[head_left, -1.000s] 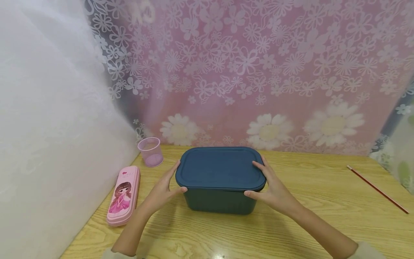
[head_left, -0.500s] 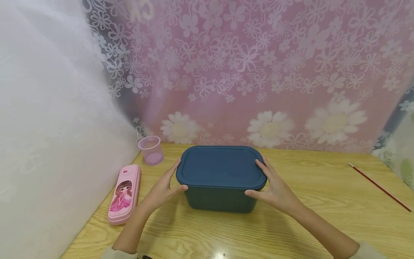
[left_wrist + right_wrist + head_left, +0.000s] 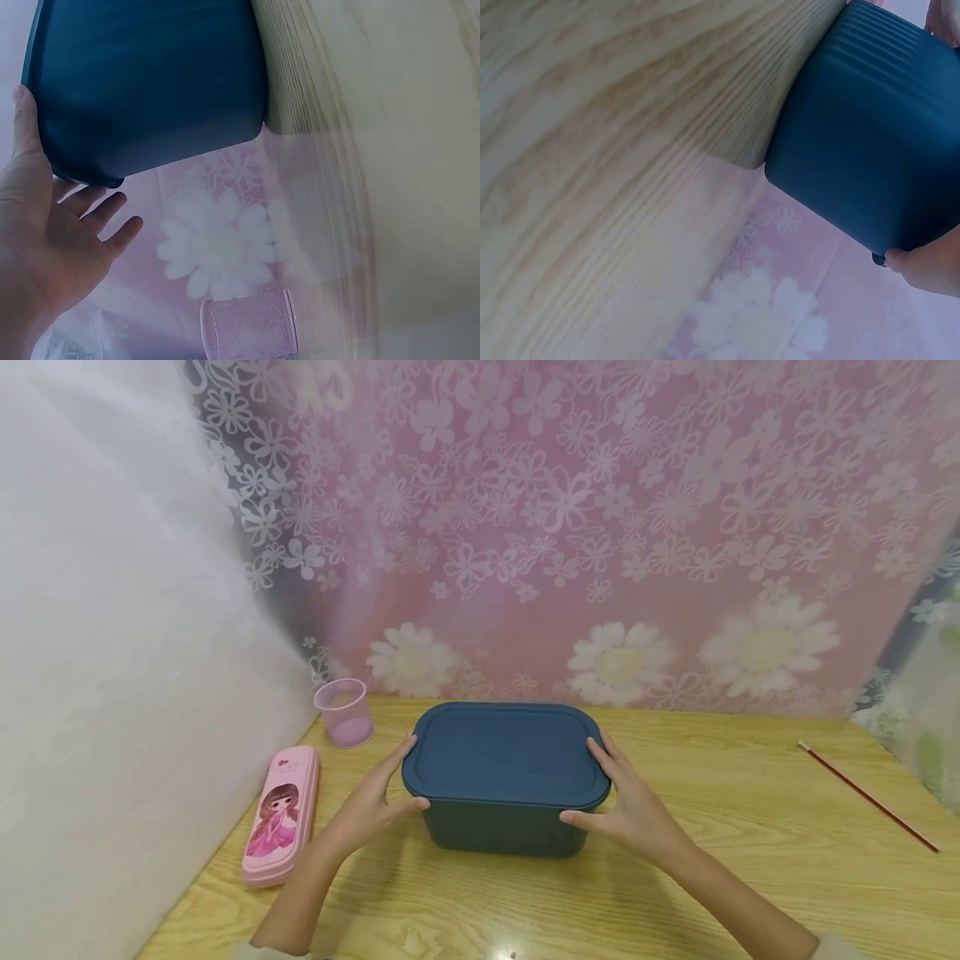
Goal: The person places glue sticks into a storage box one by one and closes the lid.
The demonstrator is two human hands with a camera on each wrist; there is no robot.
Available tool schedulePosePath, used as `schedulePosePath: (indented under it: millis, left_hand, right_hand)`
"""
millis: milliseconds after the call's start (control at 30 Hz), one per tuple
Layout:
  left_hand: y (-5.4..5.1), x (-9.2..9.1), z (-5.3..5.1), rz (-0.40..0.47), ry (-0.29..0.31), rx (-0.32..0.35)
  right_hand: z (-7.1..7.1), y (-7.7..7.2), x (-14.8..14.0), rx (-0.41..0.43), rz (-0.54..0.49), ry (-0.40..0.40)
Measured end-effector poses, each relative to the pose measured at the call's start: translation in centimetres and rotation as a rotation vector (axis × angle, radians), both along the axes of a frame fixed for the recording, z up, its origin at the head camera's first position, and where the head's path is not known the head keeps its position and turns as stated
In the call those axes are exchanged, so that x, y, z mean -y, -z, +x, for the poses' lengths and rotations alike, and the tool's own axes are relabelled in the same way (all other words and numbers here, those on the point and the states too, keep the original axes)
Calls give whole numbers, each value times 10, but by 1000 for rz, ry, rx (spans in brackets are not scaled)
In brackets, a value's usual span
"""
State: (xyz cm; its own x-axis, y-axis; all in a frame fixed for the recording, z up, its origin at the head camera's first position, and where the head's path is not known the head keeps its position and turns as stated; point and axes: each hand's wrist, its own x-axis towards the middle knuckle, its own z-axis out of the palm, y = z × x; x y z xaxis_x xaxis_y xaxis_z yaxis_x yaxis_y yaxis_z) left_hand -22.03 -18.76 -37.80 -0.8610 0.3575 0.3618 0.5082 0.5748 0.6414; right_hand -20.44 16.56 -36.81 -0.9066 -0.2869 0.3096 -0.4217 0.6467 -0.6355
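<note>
A dark blue lid (image 3: pixel 510 756) lies over a dark teal box (image 3: pixel 506 831), which stands on the wooden table. My left hand (image 3: pixel 371 802) holds the lid's left end, thumb at the front corner and fingers along the side. In the left wrist view, several fingers of the left hand (image 3: pixel 64 232) spread loosely below the rim. At the right end my right hand (image 3: pixel 637 810) grips the lid's edge, fingertips over the rim and thumb at the front. Only part of the right hand (image 3: pixel 934 266) shows in the right wrist view, at the box's (image 3: pixel 862 135) rim.
Left of the box lies a pink pencil case (image 3: pixel 281 814) with a doll picture, near the left forearm. Behind it stands a translucent purple cup (image 3: pixel 347 714). A red pencil (image 3: pixel 870 797) rests far right on the table (image 3: pixel 720 760). Flowered curtain (image 3: pixel 525 527) hangs behind.
The right fingertips have slid slightly outward towards the lid's right edge. Both hands stay at the ends of the lid. The whole view shifts slightly.
</note>
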Motion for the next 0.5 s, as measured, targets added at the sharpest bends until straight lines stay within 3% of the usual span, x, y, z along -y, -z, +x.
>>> schedulePosePath:
  millis: [267, 500]
  left_hand:
    - [2, 5, 0, 12, -9, 13]
    - [2, 6, 1, -8, -15, 13]
  right_hand:
    - [-1, 3, 4, -17, 28, 9]
    - [-1, 5, 5, 19, 47, 10]
